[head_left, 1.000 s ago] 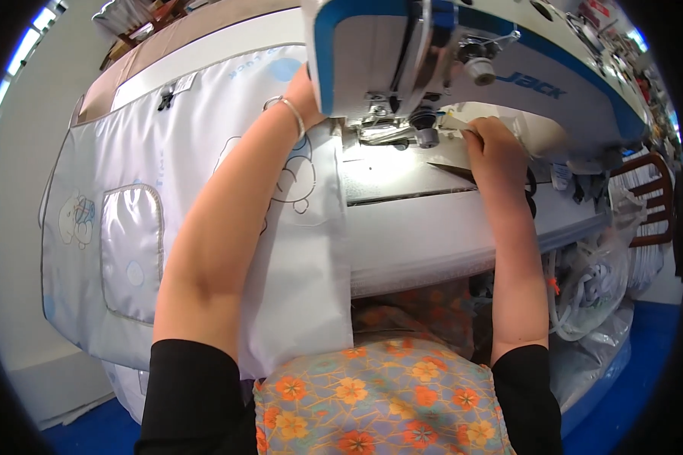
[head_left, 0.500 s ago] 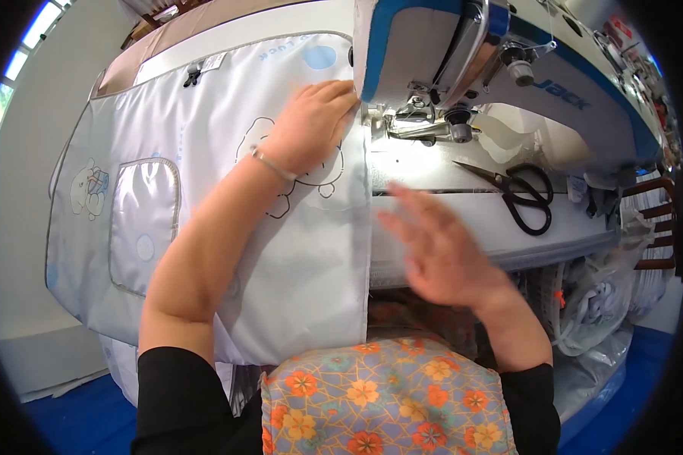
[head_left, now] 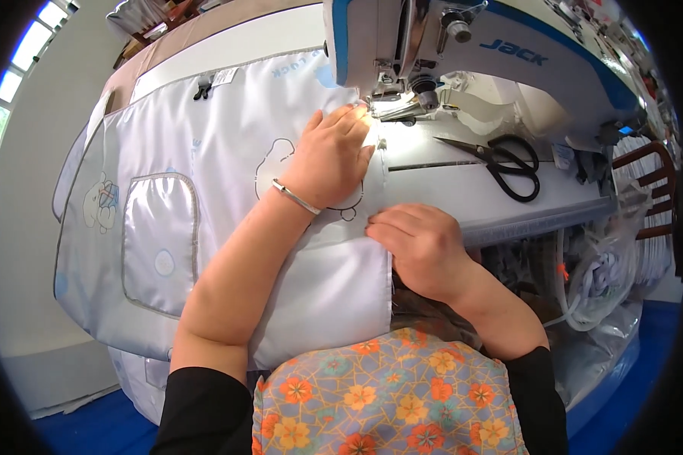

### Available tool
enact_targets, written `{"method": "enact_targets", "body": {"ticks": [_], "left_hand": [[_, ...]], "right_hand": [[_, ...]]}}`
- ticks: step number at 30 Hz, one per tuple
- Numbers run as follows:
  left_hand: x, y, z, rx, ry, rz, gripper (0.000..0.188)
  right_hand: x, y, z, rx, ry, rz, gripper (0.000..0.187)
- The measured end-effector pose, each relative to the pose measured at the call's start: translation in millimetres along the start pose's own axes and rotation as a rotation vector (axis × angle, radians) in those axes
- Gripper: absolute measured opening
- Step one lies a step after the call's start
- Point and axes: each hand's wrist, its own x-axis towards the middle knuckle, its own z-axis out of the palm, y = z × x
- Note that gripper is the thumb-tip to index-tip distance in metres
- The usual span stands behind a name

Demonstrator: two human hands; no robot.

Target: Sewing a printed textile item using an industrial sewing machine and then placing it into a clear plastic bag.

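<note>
A white, shiny fabric panel (head_left: 319,284) with cartoon print and grey binding spreads over the left of the sewing table. My left hand (head_left: 330,159) lies flat on it with fingers stretched out, their tips beside the presser foot (head_left: 387,97) of the sewing machine (head_left: 478,53). Lower down, my right hand (head_left: 421,246) is closed, pinching the panel's right edge between thumb and fingers. The thumb is partly hidden. A sewn pocket (head_left: 159,243) shows on the panel's left, and a black clip (head_left: 203,87) grips its top edge beside a small label.
Black-handled scissors (head_left: 508,163) lie on the machine bed, right of my hands. A clear plastic bag (head_left: 596,277) hangs at the table's right end, near a brown wooden chair (head_left: 653,178). The blue floor (head_left: 76,413) shows at lower left.
My right hand, blurred and open over the table before, has come down and left and pinched the panel's edge. My left hand stays flat on the panel near the presser foot. The view has shifted.
</note>
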Motion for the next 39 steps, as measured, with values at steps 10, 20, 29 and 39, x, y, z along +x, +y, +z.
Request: {"method": "enact_targets", "body": {"ticks": [10,20,29,39], "left_hand": [[5.3,7.0,7.5,0.073,0.115,0.012,0.026],[16.4,0.9,6.3,0.013,0.115,0.014,0.021],[17.9,-9.0,-0.8,0.010,0.129,0.051,0.022],[11.7,-7.2,5.2,0.013,0.148,0.055,0.020]], "right_hand": [[9.4,24.6,-31.9,0.053,-0.208,-0.048,0.025],[144.6,137.6,-82.5,-0.209,-0.487,0.634,0.030],[169.4,233.4,-16.2,-0.928,-0.274,0.158,0.045],[154.6,222.6,-29.3,-0.881,-0.310,0.107,0.037]]}}
